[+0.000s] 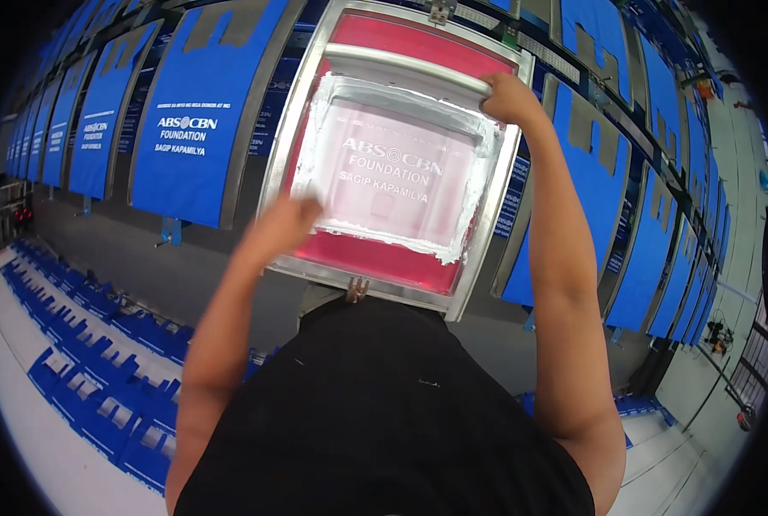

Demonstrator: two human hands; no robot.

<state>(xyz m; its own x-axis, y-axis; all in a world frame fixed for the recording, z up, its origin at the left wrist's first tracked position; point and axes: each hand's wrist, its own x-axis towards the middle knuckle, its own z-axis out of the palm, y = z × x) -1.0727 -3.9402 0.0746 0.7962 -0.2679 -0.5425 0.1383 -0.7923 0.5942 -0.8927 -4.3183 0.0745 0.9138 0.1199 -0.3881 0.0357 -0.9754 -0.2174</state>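
Black shirt (384, 413) closest to the lens, filling the bottom middle, forearms heading up and away from it toward the printing frame.

Far left: row of blue bags (100, 112) hanging along the long printing table (177, 284), white lettering on each, running off toward the upper left corner. Below them, on the floor side, piles of finished blue bags (91, 378) spread out in overlapping rows.

Left hand (285, 222) next: blurred, so can't tell for sure whether closed on anything. Looks loosely cupped, pressed at or just over the left rail of the screen frame (392, 163), near its lower left corner.

Middle: aluminium screen frame, tilted a little so the long axis runs from the near edge up and away, leaning slightly right. Pink mesh inside, white ink smeared in a thick ragged border around a paler rectangle with the stencil lettering. Small metal clamp (355, 290) at the near rail, right above the shirt.

Squeegee (410, 67) lying crosswise near the far end of the mesh, long axis straight across the frame's width, so at right angles to the frame's own length.

Right hand (508, 96): fingers curled closed over the squeegee's right end, up at the frame's far right corner. So clearly the nearer hand to the squeegee; left one sits well apart from it, down toward the near rail.

Right of all that: more blue bags (659, 249) on the table, curving off to the lower right.
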